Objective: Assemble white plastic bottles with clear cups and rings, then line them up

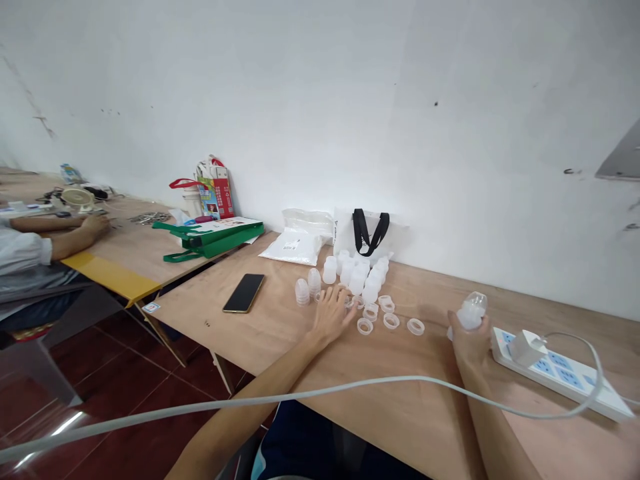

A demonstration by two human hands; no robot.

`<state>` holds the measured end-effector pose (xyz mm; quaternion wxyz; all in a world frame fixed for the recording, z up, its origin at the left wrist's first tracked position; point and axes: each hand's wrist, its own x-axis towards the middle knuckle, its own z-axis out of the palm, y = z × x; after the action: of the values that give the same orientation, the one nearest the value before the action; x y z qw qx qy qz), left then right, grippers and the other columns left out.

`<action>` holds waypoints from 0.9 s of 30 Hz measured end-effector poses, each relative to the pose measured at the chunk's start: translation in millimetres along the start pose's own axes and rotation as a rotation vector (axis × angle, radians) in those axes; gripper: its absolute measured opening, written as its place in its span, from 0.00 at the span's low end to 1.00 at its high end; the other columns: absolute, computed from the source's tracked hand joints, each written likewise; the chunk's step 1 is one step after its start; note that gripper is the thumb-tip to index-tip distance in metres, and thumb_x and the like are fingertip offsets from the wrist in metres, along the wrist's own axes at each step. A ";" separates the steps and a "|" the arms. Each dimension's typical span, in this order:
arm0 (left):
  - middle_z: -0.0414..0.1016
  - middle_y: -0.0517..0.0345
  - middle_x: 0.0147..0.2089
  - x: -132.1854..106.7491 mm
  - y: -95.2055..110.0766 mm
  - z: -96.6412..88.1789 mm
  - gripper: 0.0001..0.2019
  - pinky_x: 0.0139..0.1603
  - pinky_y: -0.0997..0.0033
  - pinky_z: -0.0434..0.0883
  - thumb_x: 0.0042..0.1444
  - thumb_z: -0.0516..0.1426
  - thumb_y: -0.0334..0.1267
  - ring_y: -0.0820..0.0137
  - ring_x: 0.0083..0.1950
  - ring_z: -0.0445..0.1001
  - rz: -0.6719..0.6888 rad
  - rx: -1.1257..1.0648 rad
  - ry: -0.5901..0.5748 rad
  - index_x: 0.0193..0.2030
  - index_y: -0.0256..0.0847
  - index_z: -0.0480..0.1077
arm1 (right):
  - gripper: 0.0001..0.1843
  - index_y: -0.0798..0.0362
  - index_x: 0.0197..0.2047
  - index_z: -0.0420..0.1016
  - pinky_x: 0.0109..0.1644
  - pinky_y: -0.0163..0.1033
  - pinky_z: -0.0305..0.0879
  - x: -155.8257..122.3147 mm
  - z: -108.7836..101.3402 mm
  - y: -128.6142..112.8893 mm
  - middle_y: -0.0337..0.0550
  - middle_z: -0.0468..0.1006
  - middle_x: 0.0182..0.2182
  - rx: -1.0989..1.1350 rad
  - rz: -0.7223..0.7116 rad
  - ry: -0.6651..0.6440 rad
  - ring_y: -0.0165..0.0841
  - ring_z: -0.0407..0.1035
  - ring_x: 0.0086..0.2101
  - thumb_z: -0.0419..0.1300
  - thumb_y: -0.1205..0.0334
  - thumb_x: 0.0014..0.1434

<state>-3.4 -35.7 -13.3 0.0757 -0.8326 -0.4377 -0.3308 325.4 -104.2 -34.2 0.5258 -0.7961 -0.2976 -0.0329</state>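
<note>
Nearby, a power strip [565,377] and cable [410,378] crowd the right hand [471,341].

From my remote seat I look down on a pale brown wooden table [280,327], its grain showing, with a dark phone [243,293] lying flat toward its left end and white plastic packets [293,248] near the back edge beside a white bag [396,235] with black handles. In front of that bag I see a tight cluster of frosted bottles [357,275], with stacked clear domes [303,292] just left of it and loose translucent rings [415,327] nearer me, while a white power strip [560,375] lies slantwise at the right
</note>
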 end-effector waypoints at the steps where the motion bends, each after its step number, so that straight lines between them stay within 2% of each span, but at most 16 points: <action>1: 0.74 0.49 0.52 -0.9 2.3 1.1 0.11 0.52 0.57 0.64 0.70 0.53 0.43 0.58 0.52 0.70 0.040 0.004 -0.022 0.52 0.42 0.71 | 0.35 0.55 0.54 0.69 0.51 0.55 0.68 -3.7 1.8 -3.4 0.64 0.78 0.49 0.013 -0.020 -0.006 0.55 0.72 0.48 0.61 0.39 0.51; 4: 0.74 0.49 0.56 -2.9 5.2 6.5 0.10 0.53 0.56 0.64 0.67 0.55 0.40 0.57 0.54 0.69 0.127 0.028 -0.103 0.52 0.43 0.72 | 0.33 0.55 0.52 0.69 0.49 0.55 0.67 -13.7 9.0 -11.3 0.63 0.79 0.47 0.014 -0.045 -0.069 0.56 0.73 0.46 0.59 0.38 0.52; 6: 0.74 0.50 0.57 -3.5 3.5 9.9 0.08 0.54 0.55 0.63 0.66 0.56 0.36 0.56 0.56 0.69 0.126 0.056 -0.134 0.49 0.43 0.73 | 0.33 0.55 0.52 0.69 0.47 0.55 0.67 -18.7 14.2 -13.4 0.63 0.79 0.45 0.004 -0.046 -0.116 0.55 0.73 0.45 0.59 0.39 0.51; 9: 0.74 0.50 0.58 -3.3 0.1 11.3 0.07 0.54 0.54 0.63 0.65 0.55 0.33 0.56 0.56 0.68 0.099 0.082 -0.133 0.45 0.42 0.74 | 0.30 0.53 0.47 0.71 0.44 0.51 0.67 -24.5 20.4 -14.3 0.58 0.80 0.42 0.036 -0.073 -0.198 0.52 0.73 0.42 0.61 0.38 0.50; 12: 0.74 0.50 0.57 -1.6 2.0 8.9 0.08 0.53 0.55 0.63 0.68 0.53 0.36 0.57 0.55 0.69 0.098 0.051 -0.104 0.46 0.42 0.74 | 0.30 0.52 0.43 0.70 0.40 0.46 0.68 -30.9 25.1 -17.5 0.50 0.81 0.38 0.163 -0.063 -0.278 0.46 0.75 0.36 0.64 0.36 0.48; 15: 0.76 0.51 0.54 -0.1 10.6 8.0 0.10 0.52 0.57 0.64 0.71 0.51 0.40 0.59 0.53 0.71 0.125 -0.016 -0.077 0.46 0.42 0.73 | 0.30 0.51 0.42 0.70 0.35 0.42 0.69 -38.7 29.5 -24.0 0.42 0.80 0.33 0.343 -0.010 -0.394 0.41 0.76 0.30 0.67 0.37 0.45; 18: 0.77 0.54 0.45 -2.2 22.0 11.9 0.09 0.51 0.62 0.65 0.70 0.53 0.40 0.63 0.47 0.73 0.268 -0.086 -0.166 0.42 0.42 0.73 | 0.28 0.50 0.41 0.70 0.33 0.41 0.71 -45.5 32.8 -29.3 0.38 0.80 0.27 0.429 -0.010 -0.494 0.40 0.76 0.28 0.69 0.40 0.46; 20: 0.77 0.55 0.40 -5.5 28.4 16.4 0.10 0.47 0.64 0.67 0.69 0.54 0.40 0.65 0.42 0.75 0.366 -0.096 -0.264 0.38 0.42 0.73 | 0.26 0.49 0.41 0.70 0.33 0.41 0.72 -48.2 33.9 -30.4 0.39 0.80 0.26 0.450 -0.012 -0.521 0.40 0.76 0.28 0.70 0.41 0.47; 23: 0.77 0.54 0.40 -9.6 34.0 21.6 0.10 0.43 0.66 0.68 0.68 0.54 0.40 0.65 0.42 0.76 0.393 -0.063 -0.336 0.37 0.41 0.73 | 0.27 0.49 0.42 0.68 0.34 0.42 0.72 -49.9 33.7 -30.1 0.40 0.81 0.29 0.464 -0.011 -0.532 0.41 0.77 0.29 0.69 0.40 0.48; 27: 0.77 0.53 0.44 -9.0 36.5 21.4 0.06 0.47 0.65 0.70 0.67 0.55 0.38 0.63 0.47 0.77 0.362 -0.059 -0.326 0.41 0.41 0.72 | 0.28 0.50 0.41 0.68 0.36 0.44 0.70 -53.4 27.8 -34.9 0.41 0.79 0.30 0.290 -0.107 -0.381 0.42 0.76 0.31 0.65 0.36 0.49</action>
<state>31.8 -55.0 -29.3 0.0378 -0.9417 -0.2780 -0.1856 256.6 -94.4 -37.5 0.5666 -0.6871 -0.4349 0.1333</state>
